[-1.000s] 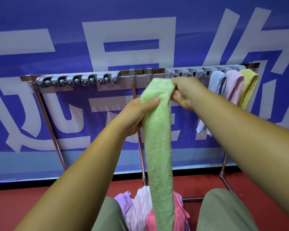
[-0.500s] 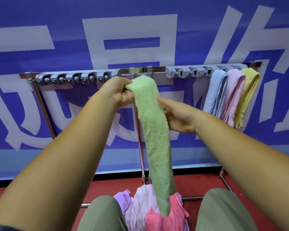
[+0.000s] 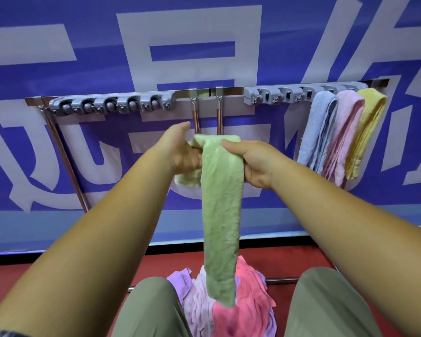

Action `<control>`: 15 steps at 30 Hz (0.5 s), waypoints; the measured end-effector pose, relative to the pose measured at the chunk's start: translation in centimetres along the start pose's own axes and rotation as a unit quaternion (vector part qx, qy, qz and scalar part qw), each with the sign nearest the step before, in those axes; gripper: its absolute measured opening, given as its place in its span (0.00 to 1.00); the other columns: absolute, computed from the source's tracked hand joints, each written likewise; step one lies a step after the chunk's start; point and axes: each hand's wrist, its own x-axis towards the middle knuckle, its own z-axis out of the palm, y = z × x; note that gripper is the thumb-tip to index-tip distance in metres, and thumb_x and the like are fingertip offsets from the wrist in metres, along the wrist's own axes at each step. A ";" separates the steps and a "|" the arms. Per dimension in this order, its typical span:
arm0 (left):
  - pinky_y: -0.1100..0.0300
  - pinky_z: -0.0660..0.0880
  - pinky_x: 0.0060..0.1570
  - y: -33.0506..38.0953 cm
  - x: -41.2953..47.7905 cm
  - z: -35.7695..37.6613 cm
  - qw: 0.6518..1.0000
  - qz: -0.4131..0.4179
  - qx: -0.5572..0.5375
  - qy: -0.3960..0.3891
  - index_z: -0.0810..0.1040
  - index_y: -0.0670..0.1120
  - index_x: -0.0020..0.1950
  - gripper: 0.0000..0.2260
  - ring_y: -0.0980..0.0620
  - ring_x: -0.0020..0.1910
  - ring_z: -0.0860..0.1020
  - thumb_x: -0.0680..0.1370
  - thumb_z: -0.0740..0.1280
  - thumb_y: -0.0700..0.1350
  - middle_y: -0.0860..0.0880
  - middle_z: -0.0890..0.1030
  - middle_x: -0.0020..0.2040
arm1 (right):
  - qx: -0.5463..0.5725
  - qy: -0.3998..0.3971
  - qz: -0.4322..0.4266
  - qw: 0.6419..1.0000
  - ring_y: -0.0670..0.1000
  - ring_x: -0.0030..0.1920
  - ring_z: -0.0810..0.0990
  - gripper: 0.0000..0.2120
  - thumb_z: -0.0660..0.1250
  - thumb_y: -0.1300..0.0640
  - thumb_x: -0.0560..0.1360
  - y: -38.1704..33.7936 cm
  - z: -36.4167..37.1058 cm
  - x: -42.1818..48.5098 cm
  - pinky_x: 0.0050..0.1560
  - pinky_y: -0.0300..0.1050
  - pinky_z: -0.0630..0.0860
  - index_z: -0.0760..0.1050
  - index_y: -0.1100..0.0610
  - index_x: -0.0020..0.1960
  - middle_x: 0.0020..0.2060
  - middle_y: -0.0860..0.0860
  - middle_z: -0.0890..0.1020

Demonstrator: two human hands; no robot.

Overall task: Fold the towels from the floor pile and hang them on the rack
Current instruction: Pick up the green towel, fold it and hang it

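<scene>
Green towel [image 3: 220, 203] hangs folded mid-frame, rack [image 3: 112, 105] at 12 o'clock above it; your right hand [image 3: 253, 164] pinches its fold from 3 o'clock, your left hand [image 3: 182, 152] at 9 o'clock seemingly grips the shorter flap.

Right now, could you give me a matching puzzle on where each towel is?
Things:
1 green towel
2 yellow towel
3 blue towel
4 pile

Places:
A on the floor
B held by the left hand and right hand
C rightmost on the rack
D leftmost of the three hung

Pairs: 1-B, 2-C, 3-D, 4-A
</scene>
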 end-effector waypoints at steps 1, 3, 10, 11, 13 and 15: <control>0.32 0.80 0.57 -0.9 0.3 -0.8 0.999 -0.026 0.046 -0.004 0.64 0.32 0.78 0.38 0.28 0.64 0.81 0.85 0.57 0.64 0.29 0.80 0.67 | 0.016 0.020 0.008 1.000 0.61 0.56 0.88 0.15 0.68 0.58 0.84 0.1 0.0 0.4 0.51 0.57 0.85 0.79 0.65 0.67 0.56 0.61 0.87; 0.33 0.76 0.65 -3.0 0.5 -2.0 0.989 -0.059 0.136 -0.027 0.67 0.35 0.79 0.41 0.32 0.66 0.81 0.84 0.52 0.70 0.33 0.81 0.68 | 0.046 0.052 0.020 0.997 0.62 0.57 0.87 0.14 0.64 0.59 0.85 0.3 -0.2 1.2 0.51 0.58 0.84 0.78 0.66 0.67 0.56 0.63 0.87; 0.51 0.80 0.55 -10.0 0.7 -4.4 0.941 0.014 0.334 -0.048 0.82 0.47 0.68 0.25 0.50 0.54 0.87 0.86 0.58 0.64 0.47 0.88 0.58 | 0.118 0.117 0.029 0.986 0.67 0.65 0.81 0.13 0.55 0.65 0.87 1.0 -1.9 2.6 0.56 0.67 0.76 0.71 0.72 0.66 0.62 0.68 0.82; 0.52 0.79 0.55 -10.7 1.3 -4.9 0.938 0.031 0.343 -0.044 0.83 0.47 0.67 0.20 0.50 0.54 0.86 0.86 0.62 0.60 0.47 0.88 0.58 | 0.129 0.122 0.024 0.984 0.67 0.64 0.81 0.13 0.55 0.66 0.87 1.0 -2.3 2.7 0.57 0.67 0.75 0.71 0.71 0.66 0.61 0.68 0.82; 0.53 0.79 0.54 -11.8 2.8 -5.9 0.932 0.066 0.354 -0.047 0.84 0.46 0.65 0.14 0.49 0.53 0.86 0.84 0.69 0.52 0.45 0.88 0.58 | 0.149 0.138 0.012 0.979 0.67 0.60 0.83 0.12 0.55 0.68 0.86 1.1 -3.0 2.9 0.53 0.66 0.77 0.71 0.71 0.65 0.58 0.68 0.82; 0.55 0.81 0.49 -12.4 3.7 -6.1 0.938 0.094 0.329 -0.056 0.84 0.43 0.64 0.11 0.48 0.50 0.86 0.83 0.72 0.46 0.43 0.88 0.56 | 0.168 0.160 0.008 0.973 0.67 0.55 0.84 0.13 0.56 0.69 0.85 1.3 -3.7 3.1 0.48 0.65 0.79 0.70 0.72 0.67 0.58 0.68 0.82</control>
